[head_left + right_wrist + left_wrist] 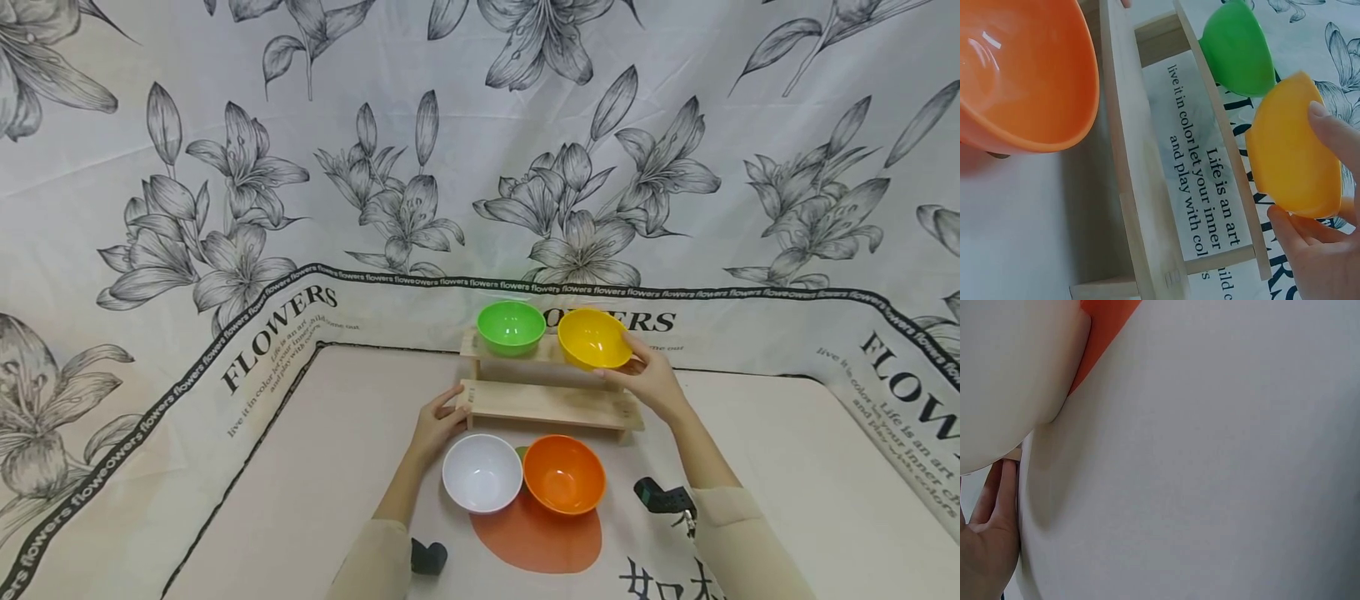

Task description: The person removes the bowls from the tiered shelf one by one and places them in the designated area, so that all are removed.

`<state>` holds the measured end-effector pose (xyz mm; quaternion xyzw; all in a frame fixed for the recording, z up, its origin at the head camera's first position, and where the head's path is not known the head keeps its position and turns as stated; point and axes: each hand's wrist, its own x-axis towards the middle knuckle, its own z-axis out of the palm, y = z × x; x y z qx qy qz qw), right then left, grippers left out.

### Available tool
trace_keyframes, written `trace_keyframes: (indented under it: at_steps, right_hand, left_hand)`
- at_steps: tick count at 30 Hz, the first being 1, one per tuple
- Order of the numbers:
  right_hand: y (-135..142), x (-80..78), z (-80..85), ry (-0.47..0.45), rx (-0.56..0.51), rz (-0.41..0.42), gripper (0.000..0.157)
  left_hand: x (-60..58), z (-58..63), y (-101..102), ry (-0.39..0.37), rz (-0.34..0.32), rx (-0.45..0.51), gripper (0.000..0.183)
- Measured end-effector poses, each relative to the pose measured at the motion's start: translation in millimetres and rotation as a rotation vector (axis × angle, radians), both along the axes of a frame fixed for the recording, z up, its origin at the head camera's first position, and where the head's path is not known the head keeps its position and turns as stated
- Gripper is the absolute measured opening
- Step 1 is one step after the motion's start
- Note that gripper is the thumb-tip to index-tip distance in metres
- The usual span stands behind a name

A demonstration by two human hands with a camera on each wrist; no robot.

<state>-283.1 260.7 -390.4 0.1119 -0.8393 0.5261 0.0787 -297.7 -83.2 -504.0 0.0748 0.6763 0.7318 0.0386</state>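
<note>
A two-step wooden rack point(551, 403) stands on the table. My left hand point(437, 427) holds its left end, fingers at the lower step's edge; in the left wrist view that hand point(988, 534) is partly hidden behind the white bowl point(1016, 375). With my right hand point(651, 377) I grip a yellow bowl point(594, 337) by its right side, thumb near the rim and fingers below. The yellow bowl point(1297, 150) is tilted at the right part of the upper step. A green bowl point(512, 327) sits on that step's left part, beside the yellow one.
In front of the rack, the white bowl point(482, 473) and an orange bowl point(564, 474) stand side by side on the table. Black devices point(663, 497) are near the forearms. A flower-printed cloth point(420, 217) hangs behind the table.
</note>
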Motion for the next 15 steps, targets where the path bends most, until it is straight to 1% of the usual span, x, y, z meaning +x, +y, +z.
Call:
trace_keyframes:
  at_steps: [5,10,15]
  right_hand:
    - [5,10.4,-0.4,0.017,0.019,0.004,0.083]
    - [9,24.0,-2.5,0.013,0.021,0.018,0.083]
    - [15,38.2,-10.8,0.002,0.053,0.005,0.084]
  left_hand:
    - [10.7,14.4,-1,0.006,-0.013,-0.012,0.050]
    - [11.6,14.8,-1,0.002,-0.012,-0.010,0.051]
    - [11.6,15.4,-1,-0.005,-0.015,-0.011,0.052]
